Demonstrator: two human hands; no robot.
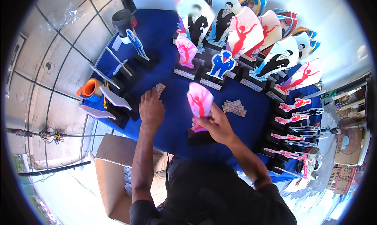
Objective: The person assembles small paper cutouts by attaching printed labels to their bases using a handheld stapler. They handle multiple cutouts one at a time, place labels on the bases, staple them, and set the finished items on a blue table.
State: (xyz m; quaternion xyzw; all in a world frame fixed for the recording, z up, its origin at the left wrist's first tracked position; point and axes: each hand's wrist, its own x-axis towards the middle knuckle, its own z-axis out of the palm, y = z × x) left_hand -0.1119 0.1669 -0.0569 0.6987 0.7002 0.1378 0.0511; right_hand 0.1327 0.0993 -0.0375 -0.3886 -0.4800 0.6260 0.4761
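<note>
My right hand [218, 125] grips the pink dancer trophy [199, 103] upright on its black base at the blue table's [169, 32] near edge, my left hand [151, 109] pinches small label strips [160, 89], and a careless nudge could tip it off.

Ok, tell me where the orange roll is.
In the head view the orange roll lies at the left edge of the blue table, left of the person's left hand, beside the white cutouts.
</note>
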